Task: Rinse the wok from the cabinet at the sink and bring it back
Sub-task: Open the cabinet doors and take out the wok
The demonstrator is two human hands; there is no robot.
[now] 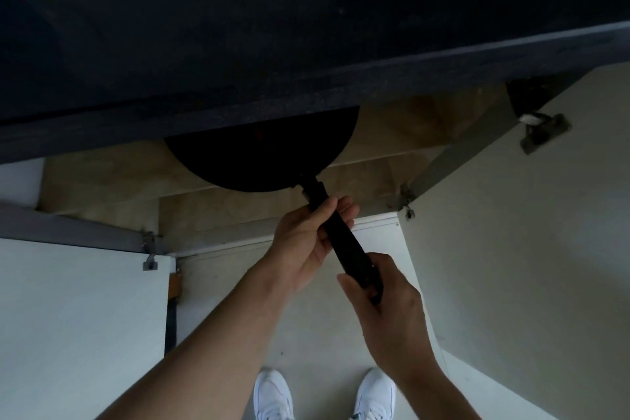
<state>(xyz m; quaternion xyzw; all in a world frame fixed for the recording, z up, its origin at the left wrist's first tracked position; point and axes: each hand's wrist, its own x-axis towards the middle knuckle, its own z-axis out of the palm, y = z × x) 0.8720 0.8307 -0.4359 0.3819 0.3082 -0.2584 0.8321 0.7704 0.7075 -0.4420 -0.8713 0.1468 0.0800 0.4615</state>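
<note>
A black wok (262, 157) sits partly inside the open cabinet (392, 133), its far half hidden under the dark countertop (306, 44). Its long black handle (344, 239) sticks out toward me. My left hand (306, 242) wraps the upper part of the handle near the bowl. My right hand (385, 310) grips the handle's end, lower and to the right.
Two white cabinet doors stand open, the left door (78, 317) and the right door (531, 249), the right one with a metal hinge (542, 129). The cabinet shelf is light wood. My white shoes (272, 395) stand on the pale floor between the doors.
</note>
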